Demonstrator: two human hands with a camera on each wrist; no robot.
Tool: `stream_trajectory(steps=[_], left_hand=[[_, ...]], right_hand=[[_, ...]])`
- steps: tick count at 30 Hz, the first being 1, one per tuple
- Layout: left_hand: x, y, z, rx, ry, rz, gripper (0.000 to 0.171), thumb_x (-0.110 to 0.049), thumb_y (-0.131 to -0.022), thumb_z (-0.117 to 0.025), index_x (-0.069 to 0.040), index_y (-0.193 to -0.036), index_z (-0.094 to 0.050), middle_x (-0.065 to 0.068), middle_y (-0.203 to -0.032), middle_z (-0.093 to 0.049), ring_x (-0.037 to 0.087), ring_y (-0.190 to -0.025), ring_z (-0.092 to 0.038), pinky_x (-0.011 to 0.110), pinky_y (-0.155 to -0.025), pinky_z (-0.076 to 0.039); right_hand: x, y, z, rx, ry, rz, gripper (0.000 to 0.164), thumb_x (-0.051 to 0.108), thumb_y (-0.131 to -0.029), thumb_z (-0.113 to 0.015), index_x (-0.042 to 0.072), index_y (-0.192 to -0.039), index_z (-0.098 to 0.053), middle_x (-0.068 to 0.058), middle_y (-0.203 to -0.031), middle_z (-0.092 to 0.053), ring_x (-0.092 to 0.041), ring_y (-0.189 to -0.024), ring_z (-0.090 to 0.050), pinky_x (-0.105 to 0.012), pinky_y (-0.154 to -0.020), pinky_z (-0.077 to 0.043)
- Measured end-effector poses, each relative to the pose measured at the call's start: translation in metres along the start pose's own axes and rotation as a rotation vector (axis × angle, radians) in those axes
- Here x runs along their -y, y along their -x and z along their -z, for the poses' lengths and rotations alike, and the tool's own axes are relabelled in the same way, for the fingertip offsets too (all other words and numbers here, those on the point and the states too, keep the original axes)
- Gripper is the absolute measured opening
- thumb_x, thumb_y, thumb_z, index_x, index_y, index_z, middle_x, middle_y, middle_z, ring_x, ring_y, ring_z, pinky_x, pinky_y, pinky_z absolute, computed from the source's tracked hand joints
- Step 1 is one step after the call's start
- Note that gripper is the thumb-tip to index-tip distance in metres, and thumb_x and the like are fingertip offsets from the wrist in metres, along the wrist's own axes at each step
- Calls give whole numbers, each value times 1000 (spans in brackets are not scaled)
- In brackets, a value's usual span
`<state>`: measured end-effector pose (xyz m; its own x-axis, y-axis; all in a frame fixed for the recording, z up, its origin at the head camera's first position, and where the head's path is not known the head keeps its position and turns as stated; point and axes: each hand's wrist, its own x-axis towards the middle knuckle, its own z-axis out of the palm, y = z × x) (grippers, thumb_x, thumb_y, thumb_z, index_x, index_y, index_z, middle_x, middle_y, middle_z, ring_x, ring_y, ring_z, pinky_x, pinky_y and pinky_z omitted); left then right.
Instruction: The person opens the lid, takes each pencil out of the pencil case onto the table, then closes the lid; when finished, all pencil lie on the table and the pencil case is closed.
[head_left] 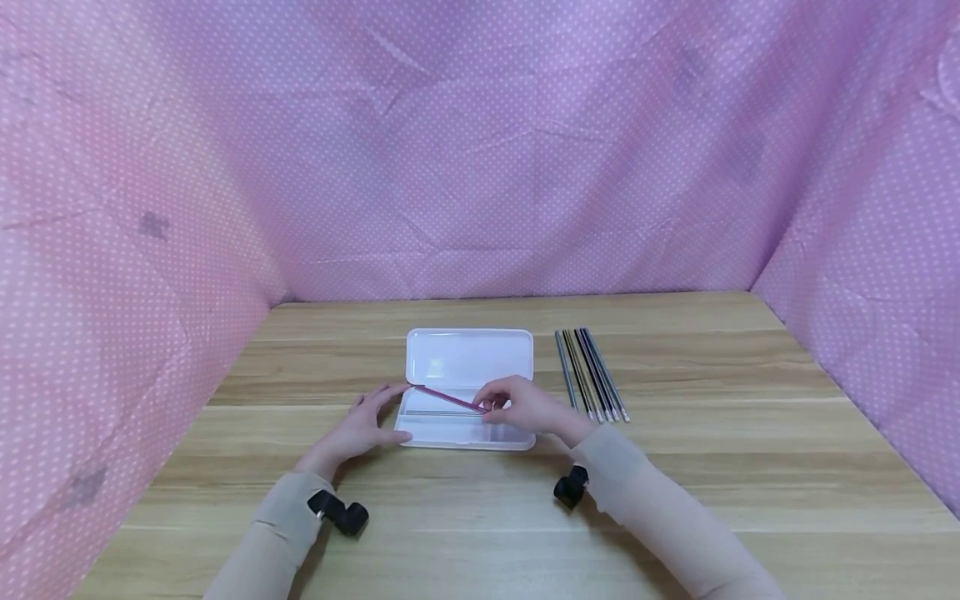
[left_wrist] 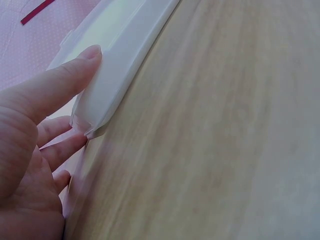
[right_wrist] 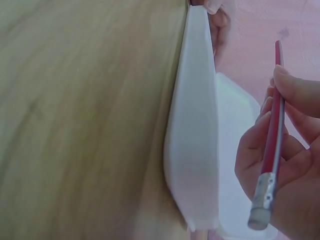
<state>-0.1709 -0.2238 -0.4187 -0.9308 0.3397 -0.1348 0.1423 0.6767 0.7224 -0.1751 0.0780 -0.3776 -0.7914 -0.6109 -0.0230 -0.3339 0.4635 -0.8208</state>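
Note:
A white pencil case (head_left: 468, 437) lies with its lid (head_left: 470, 354) laid back on the far side. My right hand (head_left: 517, 403) pinches a red pencil (head_left: 450, 399) with a dark stripe between thumb and fingers, slanted over the case's tray. Its metal ferrule and whitish eraser (right_wrist: 259, 219) point back toward the wrist in the right wrist view. My left hand (head_left: 363, 429) holds the left end of the case, thumb (left_wrist: 82, 62) on the near edge and fingers around the corner. Inside the tray, a thin grey strip (head_left: 442, 412) runs lengthwise.
To the right of the case, several pencils (head_left: 588, 375) in grey, gold and dark colours lie side by side, eraser ends toward me. The wooden table (head_left: 465, 525) meets a pink dotted cloth (head_left: 480, 167) at its back and sides.

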Motion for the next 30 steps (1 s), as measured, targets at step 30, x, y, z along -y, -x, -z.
stream_trajectory(steps=[30], left_hand=[[2, -3, 1, -1, -5, 26, 83, -38, -74, -79, -21, -144, -39, 17, -152, -31, 39, -144, -7, 60, -113, 6]], right_hand=[[-54, 40, 98, -266, -288, -299, 38, 13, -94, -58, -6, -127, -50, 2, -97, -55, -12, -86, -48, -22, -71, -43]])
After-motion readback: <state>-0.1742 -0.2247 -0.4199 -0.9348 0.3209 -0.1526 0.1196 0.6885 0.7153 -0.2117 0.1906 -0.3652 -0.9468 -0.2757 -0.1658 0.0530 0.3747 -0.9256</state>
